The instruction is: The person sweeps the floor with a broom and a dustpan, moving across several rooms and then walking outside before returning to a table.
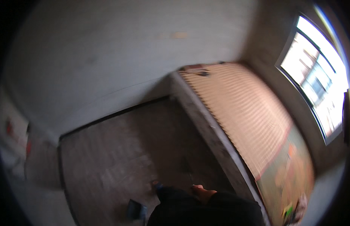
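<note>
My right hand (pixel 201 191) is low in the middle, at the end of a dark sleeve. Its fingers look closed on a thin stick-like handle (pixel 190 176), which points away over the floor. What lies at the handle's far end is lost in dark shadow. My left hand does not show. A dark blue, scoop-like thing (pixel 136 209), perhaps a dustpan, is at the lower left, a thin line running down from it. Dark clothing (pixel 175 207) fills the lower middle, and a blue shoe-like tip (pixel 157 185) pokes out beside it. Motion blurs the picture.
A raised bed (pixel 216 132) with a ribbed tan mat (pixel 235 109) runs along the right. On its near end are a green-yellow item (pixel 287 211) and a pale bundle (pixel 301 207). A bright window (pixel 314 71) is at right. Grey walls border the dark floor (pixel 107 162).
</note>
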Available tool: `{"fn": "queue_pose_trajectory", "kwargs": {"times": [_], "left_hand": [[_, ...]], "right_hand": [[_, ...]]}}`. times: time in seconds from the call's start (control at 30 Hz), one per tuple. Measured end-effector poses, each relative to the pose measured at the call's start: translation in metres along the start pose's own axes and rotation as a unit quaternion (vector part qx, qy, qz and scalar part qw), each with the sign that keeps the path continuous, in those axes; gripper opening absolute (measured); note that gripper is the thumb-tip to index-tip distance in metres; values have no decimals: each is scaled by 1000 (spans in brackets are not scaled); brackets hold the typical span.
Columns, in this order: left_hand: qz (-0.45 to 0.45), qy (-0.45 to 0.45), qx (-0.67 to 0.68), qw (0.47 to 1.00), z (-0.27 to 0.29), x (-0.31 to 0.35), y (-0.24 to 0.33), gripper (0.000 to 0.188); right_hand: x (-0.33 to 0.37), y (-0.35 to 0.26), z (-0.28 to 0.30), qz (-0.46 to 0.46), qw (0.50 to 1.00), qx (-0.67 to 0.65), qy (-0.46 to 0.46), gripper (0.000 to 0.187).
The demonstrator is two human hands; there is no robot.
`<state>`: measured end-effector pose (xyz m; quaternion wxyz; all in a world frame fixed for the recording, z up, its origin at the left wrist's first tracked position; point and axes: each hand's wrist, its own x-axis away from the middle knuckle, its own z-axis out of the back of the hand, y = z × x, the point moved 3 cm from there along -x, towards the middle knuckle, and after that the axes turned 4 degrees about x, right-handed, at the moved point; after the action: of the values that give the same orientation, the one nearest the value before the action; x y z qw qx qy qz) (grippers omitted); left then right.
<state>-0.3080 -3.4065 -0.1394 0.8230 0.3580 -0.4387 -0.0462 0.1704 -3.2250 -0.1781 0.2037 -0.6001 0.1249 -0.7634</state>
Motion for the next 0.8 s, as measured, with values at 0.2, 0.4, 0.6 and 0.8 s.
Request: {"fn": "queue_pose_trajectory", "kwargs": {"times": [0.2, 0.4, 0.6, 0.8], "left_hand": [[77, 105, 125, 984, 72, -42, -1, 11], [148, 174, 226, 947, 96, -98, 17, 13], [146, 158, 126, 968, 174, -209, 43, 16], [-54, 20, -218, 974, 295, -344, 130, 16]], "right_hand": [[-67, -211, -134, -8, 971, 229, -65, 22], [-119, -393, -303, 17, 926, 368, -85, 20], [-56, -488, -516, -19, 960, 247, -128, 19], [-33, -567, -677, -15, 943, 303, -139, 20]]}}
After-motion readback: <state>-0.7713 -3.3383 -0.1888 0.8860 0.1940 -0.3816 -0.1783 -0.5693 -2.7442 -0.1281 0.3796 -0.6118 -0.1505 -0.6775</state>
